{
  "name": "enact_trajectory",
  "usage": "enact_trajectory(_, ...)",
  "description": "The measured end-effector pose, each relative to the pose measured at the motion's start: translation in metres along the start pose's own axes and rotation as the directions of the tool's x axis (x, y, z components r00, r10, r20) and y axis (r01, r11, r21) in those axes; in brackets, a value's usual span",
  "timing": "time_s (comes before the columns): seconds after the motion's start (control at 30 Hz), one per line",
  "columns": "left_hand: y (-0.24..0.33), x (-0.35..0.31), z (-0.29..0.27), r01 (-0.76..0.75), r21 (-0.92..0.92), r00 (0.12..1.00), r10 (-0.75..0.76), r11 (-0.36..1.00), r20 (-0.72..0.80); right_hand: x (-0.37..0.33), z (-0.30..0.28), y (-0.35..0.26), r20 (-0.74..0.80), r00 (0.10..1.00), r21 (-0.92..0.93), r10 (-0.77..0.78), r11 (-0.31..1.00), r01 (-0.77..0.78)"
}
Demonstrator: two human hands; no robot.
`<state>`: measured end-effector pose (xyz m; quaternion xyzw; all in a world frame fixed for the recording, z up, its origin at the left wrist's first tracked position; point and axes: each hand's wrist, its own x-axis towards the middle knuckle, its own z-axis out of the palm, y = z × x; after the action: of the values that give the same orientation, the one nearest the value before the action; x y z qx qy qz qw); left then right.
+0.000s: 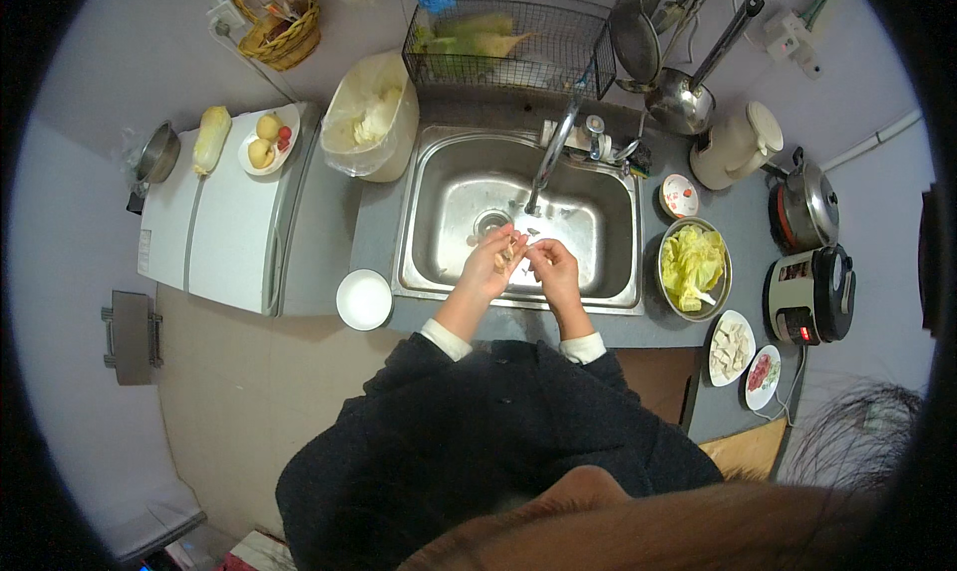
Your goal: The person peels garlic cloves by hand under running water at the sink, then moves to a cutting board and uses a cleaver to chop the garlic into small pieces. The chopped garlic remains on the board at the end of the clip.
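Over the stainless steel sink [429, 217] both my hands meet, just below the end of the tap [555, 152]. My left hand [486, 268] is palm up with its fingers curled, cradling a few small pale-tan pieces [506, 256] that look like garlic cloves. My right hand [557, 273] is beside it, thumb and fingertips pinched together near those pieces; what is between them is too small to make out. Small dark bits lie on the sink floor beyond the fingers. A round drain [491, 222] shows just past my left hand.
A white bowl [364, 300] sits at the counter's left edge. To the right are a metal bowl of cabbage leaves [692, 268], a small patterned bowl [679, 196], plates of white pieces [731, 349] and red pieces [764, 374], and a rice cooker [809, 294]. A lined bin [399, 142] stands left of the sink.
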<state>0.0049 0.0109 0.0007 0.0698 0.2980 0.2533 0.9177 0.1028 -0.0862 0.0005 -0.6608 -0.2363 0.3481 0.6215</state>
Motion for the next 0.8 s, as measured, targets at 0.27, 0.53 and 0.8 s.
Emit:
enact_trajectory(0.27, 0.009, -0.019, 0.004, 0.019, 0.355, 0.999, -0.028, 0.935, 0.021, -0.019, 0.002, -0.006, 0.1, 0.98, 0.662, 0.171, 0.724, -0.194)
enact_trajectory(0.53, 0.02, -0.038, 0.012, -0.128, 0.782, 0.991, 0.048, 0.61, 0.125, -0.03, 0.021, -0.014, 0.011, 0.984, 0.393, 0.177, 0.904, -0.167)
enact_trajectory(0.8, 0.036, -0.039, 0.004, -0.227, 0.652, 0.973, 0.196, 0.724, 0.121, -0.042, 0.042, -0.018, 0.085, 0.974, 0.539, 0.209, 0.813, -0.221)
